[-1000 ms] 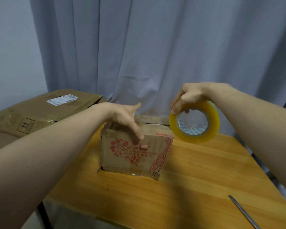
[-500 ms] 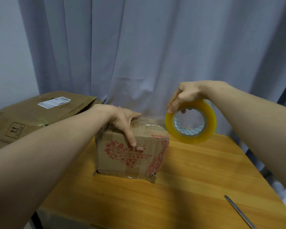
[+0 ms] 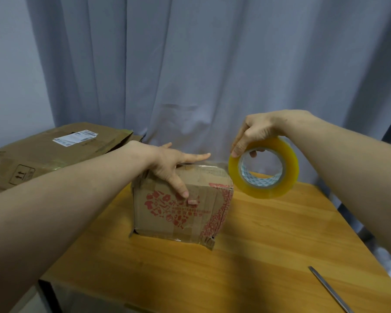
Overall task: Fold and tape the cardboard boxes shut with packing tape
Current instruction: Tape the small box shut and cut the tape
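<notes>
On the wooden table (image 3: 257, 256), the worn, red-printed cardboard box (image 3: 181, 213) is pressed down by the left hand (image 3: 169, 163), fingers spread straight over its near top edge. Just right, the glossy yellow tape roll (image 3: 289, 177) is pinched aloft by the right hand (image 3: 257, 132). Smooth wood is seen stretching near, towards a thin metal strip (image 3: 330, 290).

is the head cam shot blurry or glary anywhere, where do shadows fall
Head view: slightly soft overall; faint sheen on the taped top of the box; broad arm shadows darken the table near its front edge; wide-angle stretches the left forearm.
</notes>
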`<state>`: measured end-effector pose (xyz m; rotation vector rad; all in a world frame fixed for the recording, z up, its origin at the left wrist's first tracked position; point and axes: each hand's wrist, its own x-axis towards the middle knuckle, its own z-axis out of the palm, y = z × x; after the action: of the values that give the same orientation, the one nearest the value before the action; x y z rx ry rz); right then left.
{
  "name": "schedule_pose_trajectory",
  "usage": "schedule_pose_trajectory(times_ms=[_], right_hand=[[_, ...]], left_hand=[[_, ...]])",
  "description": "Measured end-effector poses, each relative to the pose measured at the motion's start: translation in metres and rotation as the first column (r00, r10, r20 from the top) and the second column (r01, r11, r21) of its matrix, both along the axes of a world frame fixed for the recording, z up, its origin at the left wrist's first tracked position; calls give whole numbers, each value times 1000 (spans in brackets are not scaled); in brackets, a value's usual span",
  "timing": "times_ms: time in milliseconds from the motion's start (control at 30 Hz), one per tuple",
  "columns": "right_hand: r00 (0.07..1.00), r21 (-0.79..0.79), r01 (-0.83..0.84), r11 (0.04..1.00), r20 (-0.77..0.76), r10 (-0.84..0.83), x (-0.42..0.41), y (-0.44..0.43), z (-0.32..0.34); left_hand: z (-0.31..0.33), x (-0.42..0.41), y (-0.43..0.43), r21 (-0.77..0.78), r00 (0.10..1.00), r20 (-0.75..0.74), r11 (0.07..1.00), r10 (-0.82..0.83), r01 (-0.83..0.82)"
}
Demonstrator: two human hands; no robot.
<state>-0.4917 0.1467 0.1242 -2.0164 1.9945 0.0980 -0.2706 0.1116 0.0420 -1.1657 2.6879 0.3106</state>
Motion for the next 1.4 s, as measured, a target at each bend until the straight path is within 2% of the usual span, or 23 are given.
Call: schedule_pose_trajectory(times_ms=[600, 733, 867, 967, 1100, 1200, 1267, 1400], right_hand=[[1000, 36, -8, 999, -17, 9, 5, -5, -1], [1000, 47, -13, 999, -21, 14, 6, -6, -1], [1000, 53, -13, 999, -28, 14, 5, -5, 0], [999, 48, -12, 999, -35, 14, 5, -5, -1], [999, 38, -14, 999, -29, 15, 6, -4, -1], [1000, 38, -19, 999, -21, 20, 6, -2, -1], [1000, 33, -23, 999, -13, 23, 7, 0, -1], [1000, 22, -24, 999, -2, 24, 7, 1, -2]], left_hand=[[-6, 1, 15, -36, 986, 156, 998, 64, -59], [-14, 3, 20, -30, 989, 104, 994, 105, -102], [-24, 2, 21, -87, 994, -25, 991, 104, -106], [-32, 6, 17, -141, 980, -56, 970, 193, -199], [-41, 13, 12, -149, 891, -116, 880, 438, -452], [-42, 16, 11, -16, 757, -264, 782, 598, -623], [-40, 19, 13, 33, 707, -341, 759, 620, -650], [-38, 25, 15, 65, 670, -400, 749, 625, -659]])
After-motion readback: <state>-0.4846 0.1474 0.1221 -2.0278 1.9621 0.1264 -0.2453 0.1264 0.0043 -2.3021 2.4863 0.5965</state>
